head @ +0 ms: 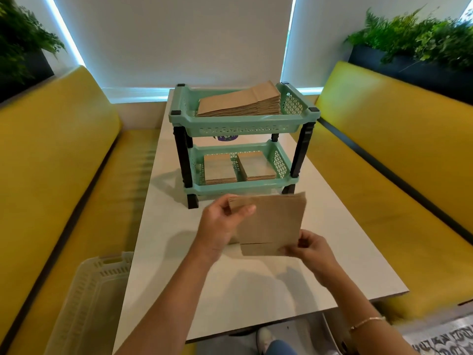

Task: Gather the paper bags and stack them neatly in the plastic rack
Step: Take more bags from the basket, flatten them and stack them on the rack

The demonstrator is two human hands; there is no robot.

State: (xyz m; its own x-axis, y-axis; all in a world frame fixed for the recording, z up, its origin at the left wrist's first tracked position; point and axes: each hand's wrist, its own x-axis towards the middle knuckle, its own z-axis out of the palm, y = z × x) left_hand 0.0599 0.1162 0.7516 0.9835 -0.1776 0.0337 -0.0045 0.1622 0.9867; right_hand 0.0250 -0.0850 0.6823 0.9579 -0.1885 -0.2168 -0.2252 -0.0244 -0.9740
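Note:
A thin stack of flat brown paper bags (273,221) is held above the white table (243,290), just in front of the rack. My left hand (220,224) grips its upper left corner, thumb on top. My right hand (307,245) pinches its lower right corner. The mint-green two-tier plastic rack (243,124) with black legs stands at mid-table. Its top tier holds a tall slanted pile of bags (243,101). Two smaller piles (220,169) (257,166) lie side by side in the bottom tier.
Yellow bench seats (64,175) (396,162) flank the table. A pale translucent crate (89,303) sits on the left bench near me. Planters with ferns (422,42) stand behind both seat backs. A window blind is behind the rack.

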